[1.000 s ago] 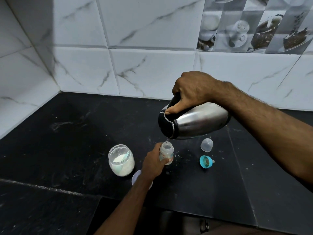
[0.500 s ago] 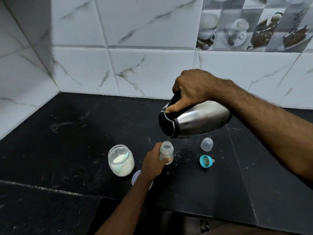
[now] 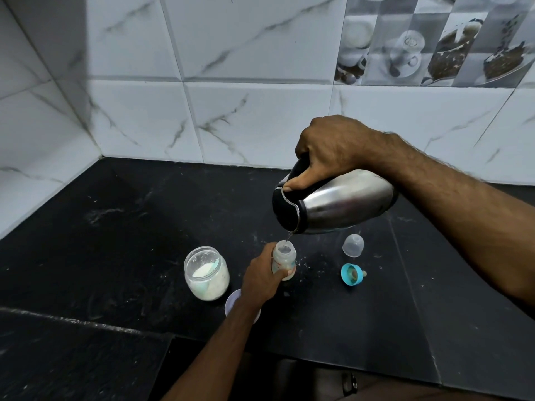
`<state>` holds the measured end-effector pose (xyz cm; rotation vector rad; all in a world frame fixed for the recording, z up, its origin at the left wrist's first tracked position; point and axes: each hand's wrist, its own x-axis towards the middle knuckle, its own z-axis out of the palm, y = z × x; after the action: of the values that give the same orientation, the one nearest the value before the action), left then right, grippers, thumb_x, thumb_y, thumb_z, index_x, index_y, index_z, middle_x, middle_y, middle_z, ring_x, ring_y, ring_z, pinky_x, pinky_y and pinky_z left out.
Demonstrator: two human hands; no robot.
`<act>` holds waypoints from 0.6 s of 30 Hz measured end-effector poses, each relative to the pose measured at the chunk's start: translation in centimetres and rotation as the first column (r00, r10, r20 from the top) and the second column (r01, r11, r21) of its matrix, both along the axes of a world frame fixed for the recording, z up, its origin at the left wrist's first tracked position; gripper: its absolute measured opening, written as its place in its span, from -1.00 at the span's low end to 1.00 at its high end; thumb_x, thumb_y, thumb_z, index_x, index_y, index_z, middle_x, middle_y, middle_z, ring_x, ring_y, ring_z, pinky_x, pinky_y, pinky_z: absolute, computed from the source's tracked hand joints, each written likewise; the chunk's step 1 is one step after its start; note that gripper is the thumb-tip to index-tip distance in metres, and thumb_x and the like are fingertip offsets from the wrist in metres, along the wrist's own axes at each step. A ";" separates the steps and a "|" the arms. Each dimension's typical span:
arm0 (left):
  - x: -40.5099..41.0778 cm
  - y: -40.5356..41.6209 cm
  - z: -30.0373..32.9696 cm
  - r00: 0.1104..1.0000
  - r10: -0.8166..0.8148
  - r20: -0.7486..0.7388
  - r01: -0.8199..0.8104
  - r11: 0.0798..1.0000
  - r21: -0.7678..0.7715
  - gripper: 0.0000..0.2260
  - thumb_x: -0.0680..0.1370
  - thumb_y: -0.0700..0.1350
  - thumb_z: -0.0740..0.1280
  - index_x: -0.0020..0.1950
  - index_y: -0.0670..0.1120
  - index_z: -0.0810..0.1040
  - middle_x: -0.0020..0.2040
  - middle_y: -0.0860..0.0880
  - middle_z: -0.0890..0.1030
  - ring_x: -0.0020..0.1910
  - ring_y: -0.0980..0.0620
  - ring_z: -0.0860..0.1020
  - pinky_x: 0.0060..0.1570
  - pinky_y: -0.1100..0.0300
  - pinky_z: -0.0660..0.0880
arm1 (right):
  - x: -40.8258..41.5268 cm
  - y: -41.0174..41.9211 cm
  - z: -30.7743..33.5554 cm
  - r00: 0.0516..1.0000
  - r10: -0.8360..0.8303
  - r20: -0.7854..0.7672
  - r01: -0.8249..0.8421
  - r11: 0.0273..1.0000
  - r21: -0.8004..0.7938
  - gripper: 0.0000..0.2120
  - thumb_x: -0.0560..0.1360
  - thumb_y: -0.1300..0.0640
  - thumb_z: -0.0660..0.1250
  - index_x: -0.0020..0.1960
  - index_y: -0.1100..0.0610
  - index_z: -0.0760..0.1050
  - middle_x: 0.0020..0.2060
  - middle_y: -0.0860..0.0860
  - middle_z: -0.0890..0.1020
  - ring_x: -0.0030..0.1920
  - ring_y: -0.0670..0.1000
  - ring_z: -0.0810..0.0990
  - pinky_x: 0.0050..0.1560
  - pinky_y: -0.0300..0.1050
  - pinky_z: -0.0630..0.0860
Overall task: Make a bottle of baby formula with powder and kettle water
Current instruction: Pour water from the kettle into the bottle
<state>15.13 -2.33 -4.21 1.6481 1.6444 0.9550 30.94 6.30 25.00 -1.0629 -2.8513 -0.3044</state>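
A small clear baby bottle stands upright and uncapped on the black counter, and my left hand grips its side. My right hand grips the black handle of a steel kettle, which is tipped on its side with the spout just above the bottle's mouth. A thin stream of water runs from the spout into the bottle. Left of the bottle stands an open glass jar of white powder.
A clear bottle cap and a teal ring with the teat lie to the right of the bottle. A white lid lies partly under my left wrist. Spilled powder specks dot the counter. Tiled walls close the back and left.
Almost nothing differs: the kettle stays tipped over the bottle with water running, and both hands keep their grips.
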 end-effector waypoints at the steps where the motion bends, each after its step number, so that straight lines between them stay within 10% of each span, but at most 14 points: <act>1: 0.0 0.0 -0.1 1.000 0.000 0.000 0.000 1.000 0.003 -0.54 0.44 -0.05 0.48 0.31 0.07 0.43 0.17 0.13 0.61 0.15 0.12 0.58 0.19 -0.01 0.52 | 0.0 0.0 0.0 1.000 0.001 -0.001 -0.001 1.000 0.001 -0.31 0.31 -0.49 0.32 -0.46 0.17 0.40 -0.59 0.03 0.37 -0.50 0.02 0.33 -0.45 -0.20 0.19; 18: 0.0 0.0 -0.1 1.000 0.007 0.008 -0.007 1.000 0.005 -0.55 0.43 -0.04 0.47 0.28 0.09 0.44 0.11 0.18 0.60 0.12 0.12 0.58 0.16 0.03 0.52 | 0.1 0.2 0.4 1.000 0.006 -0.006 -0.006 1.000 0.017 -0.31 0.30 -0.51 0.30 -0.44 0.16 0.44 -0.56 0.05 0.45 -0.48 0.03 0.40 -0.45 -0.19 0.27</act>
<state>15.12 -2.36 -4.30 1.6404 1.6450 0.9692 31.05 6.46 25.44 -1.0498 -2.8405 -0.3243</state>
